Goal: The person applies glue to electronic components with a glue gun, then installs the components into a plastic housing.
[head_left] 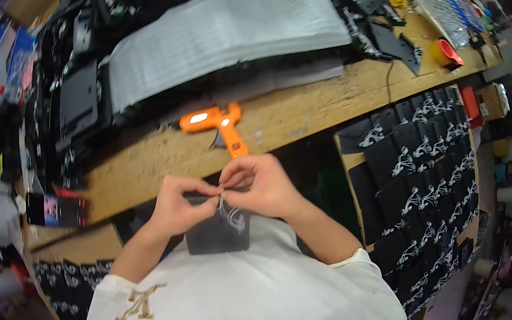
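Note:
In front of my body, my left hand point(180, 207) and my right hand point(265, 187) meet fingertip to fingertip. Both are closed in a pinch on a thin white cable point(235, 216), whose loops hang down below the fingers. The exact bit between the fingertips is too small to make out. Behind the cable, close against my shirt, is a flat black panel point(217, 235), partly covered by my left hand. An orange hot glue gun point(212, 121) lies on the wooden workbench point(304, 109), just beyond my right hand.
A long stack of white foam sheets point(236, 29) rests among piled black parts point(78, 98). On the right, rows of black panels with white cables point(420, 179) lie on cardboard. A phone point(53, 211) sits at the bench's left end, a red-and-yellow tape roll point(446, 53) far right.

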Motion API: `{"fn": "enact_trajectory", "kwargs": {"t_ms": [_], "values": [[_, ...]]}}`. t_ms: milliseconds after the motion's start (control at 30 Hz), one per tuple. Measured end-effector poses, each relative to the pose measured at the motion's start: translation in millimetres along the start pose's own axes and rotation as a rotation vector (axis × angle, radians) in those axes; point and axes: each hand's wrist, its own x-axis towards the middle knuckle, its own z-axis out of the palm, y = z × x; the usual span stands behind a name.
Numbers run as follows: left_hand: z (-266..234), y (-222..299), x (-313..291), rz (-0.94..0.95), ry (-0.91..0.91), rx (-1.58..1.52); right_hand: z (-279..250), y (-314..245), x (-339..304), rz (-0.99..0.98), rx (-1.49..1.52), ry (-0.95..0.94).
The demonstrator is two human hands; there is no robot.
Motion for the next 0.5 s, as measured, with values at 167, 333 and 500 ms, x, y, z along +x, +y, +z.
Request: {"fn": "enact_trajectory", "kwargs": {"t_ms": [167,333,500], "values": [[1.5,-5.5,5.1,-0.116,-0.031,-0.096,-3.6,0.1,7.1,0.059,-0.108,-0.025],[2.9,-13.8,12.0,-0.008,-0.01,0.018,-2.6,1.6,13.7,0.002,-0.23,-0.038],[-13.4,-21.6,11.5,-0.002,-0.133,0.023,-14.6,1.2,17.9,0.019,-0.071,-0.166]]}}
